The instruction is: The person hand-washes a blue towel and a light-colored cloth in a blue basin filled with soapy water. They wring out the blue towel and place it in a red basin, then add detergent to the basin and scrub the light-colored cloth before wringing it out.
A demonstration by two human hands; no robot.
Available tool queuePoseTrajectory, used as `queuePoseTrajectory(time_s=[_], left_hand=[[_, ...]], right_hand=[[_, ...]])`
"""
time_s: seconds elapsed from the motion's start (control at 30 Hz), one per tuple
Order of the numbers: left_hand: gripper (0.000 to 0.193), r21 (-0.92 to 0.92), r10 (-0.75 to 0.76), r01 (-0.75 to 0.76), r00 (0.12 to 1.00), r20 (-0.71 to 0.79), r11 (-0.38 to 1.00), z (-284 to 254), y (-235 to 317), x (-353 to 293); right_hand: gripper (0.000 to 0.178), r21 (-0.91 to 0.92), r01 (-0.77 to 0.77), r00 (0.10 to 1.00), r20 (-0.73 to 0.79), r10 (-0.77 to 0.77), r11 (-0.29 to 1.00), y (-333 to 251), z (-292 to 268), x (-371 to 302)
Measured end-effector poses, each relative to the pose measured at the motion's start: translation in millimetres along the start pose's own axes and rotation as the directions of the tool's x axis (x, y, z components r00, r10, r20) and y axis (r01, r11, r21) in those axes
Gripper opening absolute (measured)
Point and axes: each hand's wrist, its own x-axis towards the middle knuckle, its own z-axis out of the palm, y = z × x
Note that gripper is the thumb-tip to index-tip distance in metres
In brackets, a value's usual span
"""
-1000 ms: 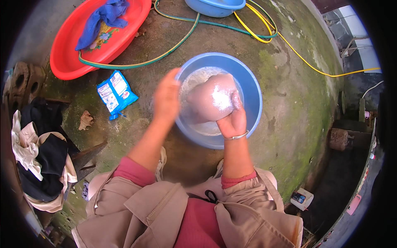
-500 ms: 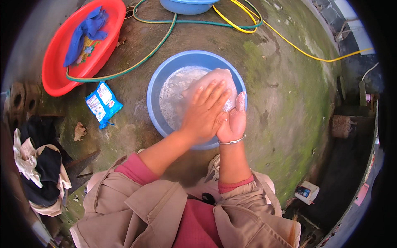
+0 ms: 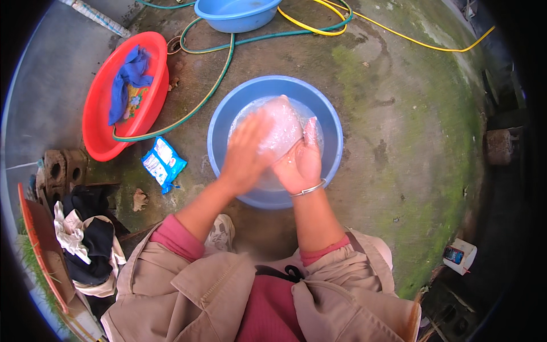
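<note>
A wet, pale pink cloth (image 3: 280, 126), streaked with suds, is held up over a blue basin (image 3: 333, 108) of cloudy, soapy water (image 3: 273, 181). My right hand (image 3: 302, 162), palm turned up with the thumb raised, supports the cloth from below; its fingers are hidden under or inside the cloth. A metal bangle circles that wrist. My left hand (image 3: 249, 151) is at the cloth's left side, fingers stretched out and blurred by motion, its palm toward the cloth.
Left of the basin lies a blue-and-white packet (image 3: 163, 162). Beyond it, a red tub (image 3: 156, 108) holds a blue cloth (image 3: 130, 80). A green hose (image 3: 222, 80) loops across the ground toward another blue basin (image 3: 236, 20). Dark and cream clothes (image 3: 91, 245) are heaped lower left.
My left hand has slid leftward off the top of the cloth to its side. The cloth and my right hand have shifted slightly left. The whole view has turned somewhat.
</note>
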Motion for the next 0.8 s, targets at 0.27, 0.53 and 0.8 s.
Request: queuePoseTrajectory(time_s=[0.27,0.53,0.8], left_hand=[[0.047,-0.463,-0.546,0.631,0.774,0.321,0.623,-32,-10,32],[0.024,-0.529,-0.452,0.506,0.859,0.241,0.681,-45,30,45],[0.030,-0.608,-0.418,0.515,0.855,0.308,0.605,-78,50,31]], right_hand=[[0.037,-0.195,0.072,0.988,-0.119,-0.096,0.978,9,-11,10],[0.041,-0.059,0.064,0.956,-0.282,-0.078,0.996,12,-49,22],[0.056,0.236,-0.004,0.994,-0.105,0.029,0.972,-6,-86,30]])
